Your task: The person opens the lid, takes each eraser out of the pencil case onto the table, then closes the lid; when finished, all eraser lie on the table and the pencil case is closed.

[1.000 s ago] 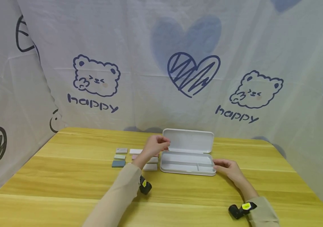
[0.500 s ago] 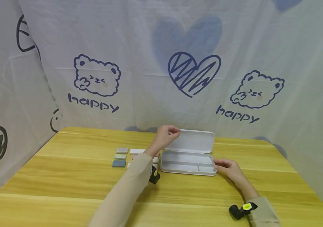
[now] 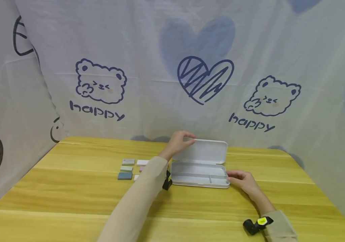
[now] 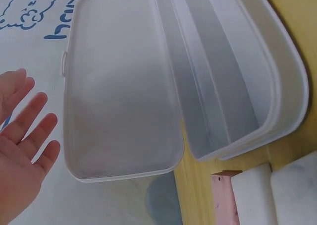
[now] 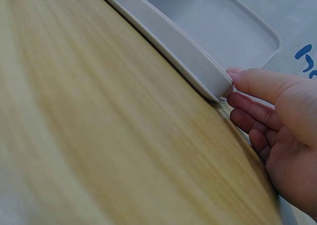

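Note:
A white pencil case lies open on the table, its lid raised at the back and its base split into compartments. At the lid's upper left edge is my left hand. In the left wrist view, that hand has its fingers loosely spread, apart from the lid, and holds nothing. My right hand is at the base's right end. The right wrist view shows the thumb of this hand at the rim and its curled fingers against the outer end, holding the case.
Left of the case, several small blocks lie in rows, among them a blue block, a green block and a grey block. The left sleeve hides some. A pink block lies near the case. A printed curtain hangs behind the table.
My left hand has moved up and right from beside the hinge to the lid's upper left edge, its fingers spreading apart. The right hand has stayed at the case's right end.

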Action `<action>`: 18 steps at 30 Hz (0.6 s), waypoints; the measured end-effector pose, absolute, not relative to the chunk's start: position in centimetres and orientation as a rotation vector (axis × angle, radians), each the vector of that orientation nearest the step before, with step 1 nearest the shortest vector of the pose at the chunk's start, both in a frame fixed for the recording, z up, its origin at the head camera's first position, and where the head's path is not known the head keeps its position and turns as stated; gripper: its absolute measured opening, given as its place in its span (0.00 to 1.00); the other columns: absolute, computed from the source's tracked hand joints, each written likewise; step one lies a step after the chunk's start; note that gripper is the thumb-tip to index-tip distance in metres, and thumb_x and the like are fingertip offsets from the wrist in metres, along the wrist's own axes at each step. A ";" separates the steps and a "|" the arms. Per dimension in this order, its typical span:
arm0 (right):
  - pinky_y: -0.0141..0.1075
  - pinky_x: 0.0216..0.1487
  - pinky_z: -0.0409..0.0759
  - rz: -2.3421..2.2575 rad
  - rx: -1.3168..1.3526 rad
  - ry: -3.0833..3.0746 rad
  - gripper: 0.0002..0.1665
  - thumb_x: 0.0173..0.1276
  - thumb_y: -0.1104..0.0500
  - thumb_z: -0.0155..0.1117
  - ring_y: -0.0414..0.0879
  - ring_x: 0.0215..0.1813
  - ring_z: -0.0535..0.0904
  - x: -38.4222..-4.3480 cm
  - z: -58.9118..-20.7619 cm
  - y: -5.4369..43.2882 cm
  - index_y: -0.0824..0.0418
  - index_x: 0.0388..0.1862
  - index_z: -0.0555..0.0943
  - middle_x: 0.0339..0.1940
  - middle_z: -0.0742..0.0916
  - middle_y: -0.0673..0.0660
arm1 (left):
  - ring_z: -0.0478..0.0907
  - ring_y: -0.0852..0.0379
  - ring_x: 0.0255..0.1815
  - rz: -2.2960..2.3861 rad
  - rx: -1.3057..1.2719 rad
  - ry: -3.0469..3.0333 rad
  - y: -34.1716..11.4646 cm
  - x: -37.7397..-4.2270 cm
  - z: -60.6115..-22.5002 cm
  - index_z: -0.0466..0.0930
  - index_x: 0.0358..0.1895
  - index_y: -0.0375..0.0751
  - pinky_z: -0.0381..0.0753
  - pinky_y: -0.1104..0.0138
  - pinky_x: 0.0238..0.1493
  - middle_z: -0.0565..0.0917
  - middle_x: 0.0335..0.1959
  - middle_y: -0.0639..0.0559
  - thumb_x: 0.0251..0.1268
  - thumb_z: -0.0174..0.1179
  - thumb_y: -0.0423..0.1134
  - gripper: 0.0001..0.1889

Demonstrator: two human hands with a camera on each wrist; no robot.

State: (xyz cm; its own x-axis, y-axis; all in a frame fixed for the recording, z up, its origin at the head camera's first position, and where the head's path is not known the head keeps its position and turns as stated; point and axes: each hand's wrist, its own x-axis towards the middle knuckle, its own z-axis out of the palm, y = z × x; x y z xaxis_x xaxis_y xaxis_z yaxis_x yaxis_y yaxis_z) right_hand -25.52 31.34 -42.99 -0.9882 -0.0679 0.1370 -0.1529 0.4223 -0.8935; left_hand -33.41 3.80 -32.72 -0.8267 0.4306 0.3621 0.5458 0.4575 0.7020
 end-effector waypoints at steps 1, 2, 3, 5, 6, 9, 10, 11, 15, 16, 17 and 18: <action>0.26 0.45 0.70 1.642 0.206 -2.573 0.23 0.57 0.61 0.65 0.42 0.46 0.75 -25.5 -43.0 31.3 0.74 0.48 0.75 0.46 0.81 0.66 | 0.71 0.50 0.52 -1.306 -0.866 -2.575 3.9 -33.5 -32.7 0.80 0.43 0.34 0.67 0.61 0.54 0.79 0.47 0.44 0.59 0.57 0.34 0.10; 0.26 0.45 0.71 1.647 0.207 -2.567 0.23 0.57 0.61 0.65 0.42 0.46 0.75 -25.5 -43.1 31.3 0.74 0.48 0.76 0.45 0.81 0.66 | 0.71 0.50 0.52 -1.299 -0.870 -2.582 3.9 -33.6 -32.7 0.80 0.43 0.33 0.68 0.61 0.54 0.79 0.47 0.44 0.59 0.57 0.33 0.10; 0.26 0.45 0.71 1.651 0.206 -2.562 0.22 0.57 0.62 0.65 0.42 0.46 0.75 -25.5 -43.1 31.3 0.74 0.48 0.76 0.45 0.81 0.66 | 0.72 0.50 0.52 -1.291 -0.873 -2.591 4.0 -33.7 -32.8 0.80 0.43 0.33 0.68 0.61 0.53 0.79 0.47 0.44 0.59 0.57 0.33 0.10; 0.26 0.45 0.71 1.647 0.208 -2.565 0.23 0.57 0.61 0.65 0.44 0.46 0.75 -25.5 -43.2 31.3 0.74 0.48 0.76 0.45 0.81 0.66 | 0.72 0.50 0.52 -1.271 -0.869 -2.611 4.2 -33.8 -32.8 0.80 0.43 0.34 0.68 0.62 0.53 0.79 0.47 0.44 0.59 0.57 0.33 0.10; 0.26 0.45 0.71 1.646 0.207 -2.564 0.23 0.57 0.61 0.65 0.44 0.46 0.75 -25.5 -43.2 31.3 0.74 0.48 0.76 0.45 0.81 0.66 | 0.72 0.50 0.52 -1.264 -0.863 -2.625 4.2 -33.9 -32.7 0.80 0.44 0.34 0.69 0.62 0.53 0.79 0.47 0.44 0.60 0.57 0.34 0.11; 0.27 0.45 0.71 1.645 0.209 -2.563 0.23 0.56 0.61 0.65 0.45 0.46 0.76 -25.6 -43.3 31.3 0.74 0.47 0.76 0.44 0.81 0.66 | 0.72 0.51 0.52 -1.233 -0.846 -2.655 4.4 -34.1 -32.7 0.80 0.44 0.36 0.69 0.63 0.52 0.79 0.47 0.45 0.60 0.56 0.35 0.11; 0.27 0.45 0.71 1.647 0.211 -2.561 0.23 0.56 0.62 0.66 0.45 0.45 0.76 -25.6 -43.3 31.3 0.74 0.47 0.76 0.44 0.81 0.66 | 0.72 0.51 0.52 -1.229 -0.834 -2.669 4.4 -34.1 -32.7 0.80 0.44 0.36 0.69 0.63 0.52 0.79 0.48 0.46 0.60 0.57 0.35 0.11; 0.27 0.44 0.71 1.652 0.212 -2.557 0.22 0.55 0.62 0.66 0.44 0.45 0.76 -25.6 -43.3 31.3 0.74 0.47 0.76 0.44 0.81 0.66 | 0.72 0.51 0.52 -1.228 -0.827 -2.679 4.5 -34.2 -32.7 0.80 0.45 0.37 0.70 0.63 0.52 0.79 0.48 0.46 0.60 0.56 0.35 0.11; 0.27 0.42 0.72 1.669 0.237 -2.548 0.23 0.55 0.63 0.66 0.39 0.41 0.76 -25.7 -43.3 31.4 0.75 0.47 0.76 0.44 0.81 0.67 | 0.72 0.51 0.52 -1.221 -0.811 -2.711 4.7 -34.4 -32.8 0.79 0.46 0.37 0.70 0.63 0.51 0.78 0.49 0.46 0.60 0.56 0.36 0.12; 0.27 0.42 0.73 1.672 0.242 -2.545 0.23 0.54 0.63 0.66 0.38 0.41 0.76 -25.7 -43.3 31.4 0.75 0.47 0.76 0.43 0.81 0.67 | 0.72 0.51 0.52 -1.225 -0.812 -2.717 4.8 -34.4 -32.8 0.79 0.47 0.36 0.70 0.63 0.51 0.78 0.50 0.45 0.61 0.56 0.36 0.12; 0.27 0.41 0.73 1.675 0.247 -2.542 0.23 0.54 0.63 0.67 0.37 0.40 0.76 -25.7 -43.3 31.5 0.76 0.46 0.76 0.43 0.81 0.67 | 0.72 0.51 0.52 -1.224 -0.816 -2.721 4.9 -34.4 -32.9 0.78 0.47 0.35 0.70 0.63 0.51 0.77 0.50 0.45 0.61 0.56 0.35 0.13; 0.27 0.40 0.73 1.678 0.252 -2.538 0.23 0.54 0.63 0.67 0.36 0.39 0.77 -25.7 -43.3 31.6 0.76 0.46 0.76 0.43 0.81 0.67 | 0.72 0.50 0.52 -1.223 -0.820 -2.723 5.0 -34.3 -32.9 0.78 0.48 0.35 0.71 0.63 0.51 0.77 0.50 0.45 0.61 0.55 0.35 0.13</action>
State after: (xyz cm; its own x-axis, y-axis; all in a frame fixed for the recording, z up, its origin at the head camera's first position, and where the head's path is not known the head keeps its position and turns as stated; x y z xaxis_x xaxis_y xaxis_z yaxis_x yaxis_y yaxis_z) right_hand -25.73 31.55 -43.32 -0.9824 -0.0884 0.1644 -0.1859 0.3835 -0.9046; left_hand -34.32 4.97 -32.85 -0.8588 0.4474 0.2496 0.4838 0.5477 0.6826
